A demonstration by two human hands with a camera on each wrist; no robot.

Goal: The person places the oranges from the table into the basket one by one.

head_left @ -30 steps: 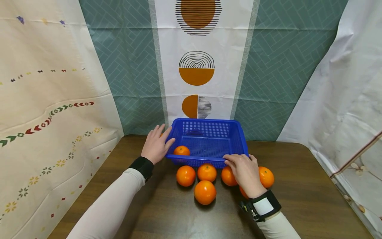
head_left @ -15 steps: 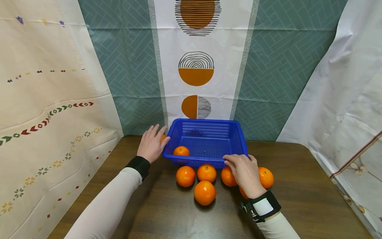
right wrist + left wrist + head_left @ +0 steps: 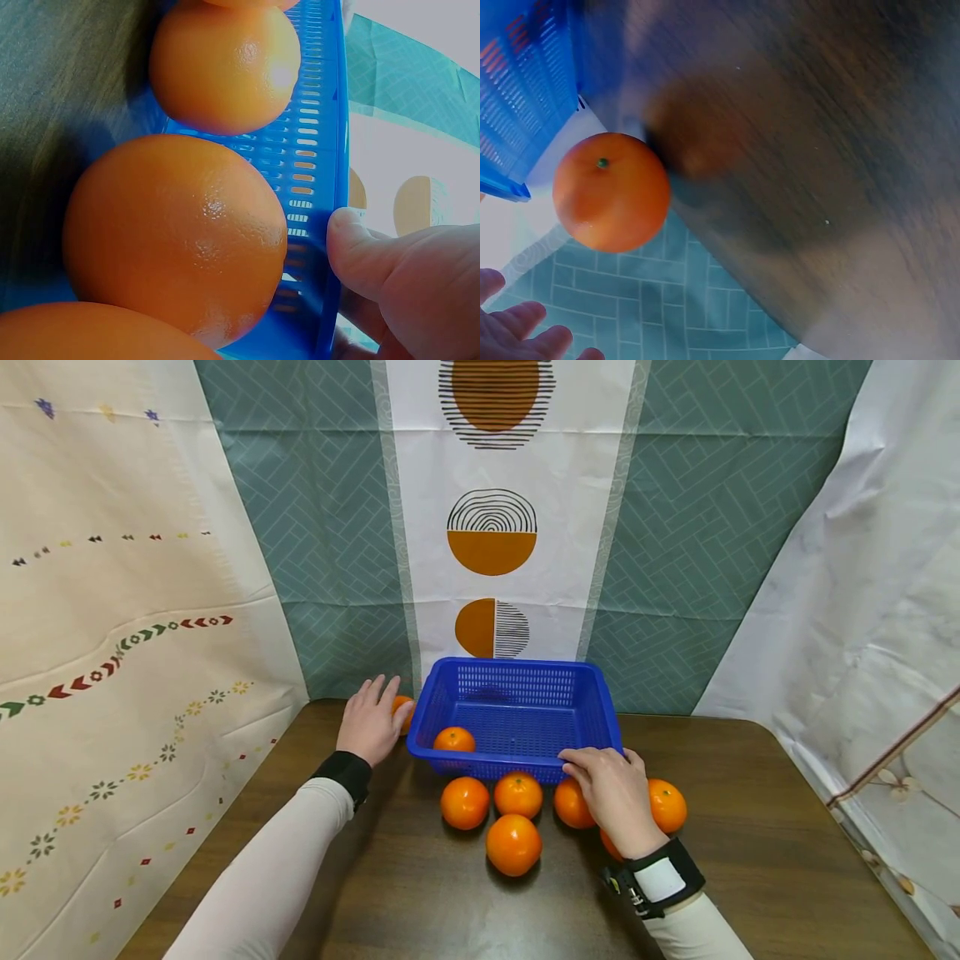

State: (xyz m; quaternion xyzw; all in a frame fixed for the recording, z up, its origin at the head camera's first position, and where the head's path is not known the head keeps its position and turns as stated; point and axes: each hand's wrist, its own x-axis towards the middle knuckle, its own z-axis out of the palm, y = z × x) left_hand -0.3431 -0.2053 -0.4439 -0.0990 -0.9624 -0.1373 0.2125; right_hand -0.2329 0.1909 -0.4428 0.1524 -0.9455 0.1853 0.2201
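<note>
A blue plastic basket [image 3: 517, 760] stands at the table's back edge, with one orange [image 3: 454, 739] in its front left corner. My right hand [image 3: 615, 789] grips the basket's front right rim, the thumb [image 3: 352, 232] on the rim in the right wrist view. Below that hand are several oranges, one partly hidden by the wrist. My left hand [image 3: 369, 727], fingers extended, is left of the basket beside another orange [image 3: 403, 713]. In the left wrist view this orange [image 3: 611, 193] sits between the basket wall and the hand, with a gap to the fingertips [image 3: 532, 311].
In front of the basket lie three oranges, including the nearest one [image 3: 513, 845]. Another orange [image 3: 666, 806] sits right of the right hand. The brown wooden table [image 3: 420, 893] is bordered by a green and white cloth [image 3: 337, 527] behind and hanging cloths at both sides.
My left hand has moved left, away from the basket's rim, uncovering more of the orange there. The basket's left end shows more. My right hand keeps its place on the rim.
</note>
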